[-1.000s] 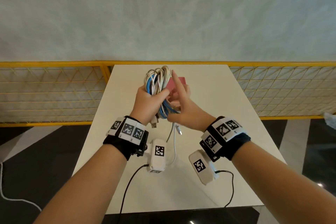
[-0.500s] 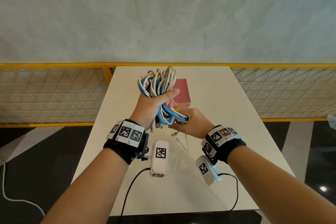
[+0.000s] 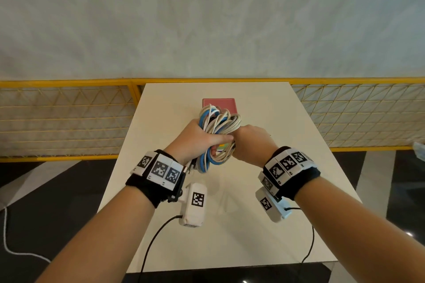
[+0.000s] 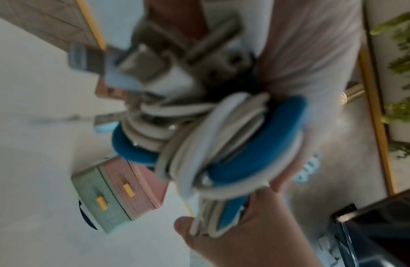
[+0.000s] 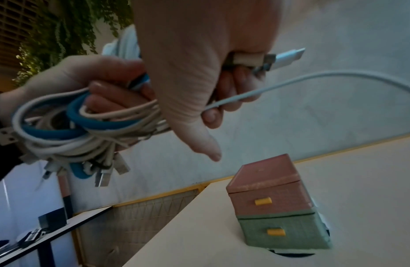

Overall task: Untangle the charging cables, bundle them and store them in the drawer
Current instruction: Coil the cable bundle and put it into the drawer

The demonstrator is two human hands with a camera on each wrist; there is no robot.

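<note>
A coiled bundle of white and blue charging cables (image 3: 219, 125) hangs above the table, in front of a small drawer box (image 3: 218, 104). My left hand (image 3: 212, 143) grips the bundle round its middle, and several USB plugs (image 5: 103, 174) stick out below the fist. My right hand (image 3: 245, 145) sits against the bundle's right side. Its fingers curl round the plug end of a loose white cable (image 5: 288, 56), which arcs away to the right. The drawer box (image 5: 273, 204) has a pink drawer above a green one, both closed, with yellow handles. The bundle (image 4: 222, 144) is blurred in the left wrist view.
The white table (image 3: 230, 225) has a yellow mesh railing (image 3: 69, 119) behind and beside it, in front of a pale wall. Black wires run from the wrist cameras across the table's near edge. Dark floor lies on both sides.
The bundle has come down from upright to lower over the table. My right hand moved from under it to its right side, and the white tail that hung below no longer dangles.
</note>
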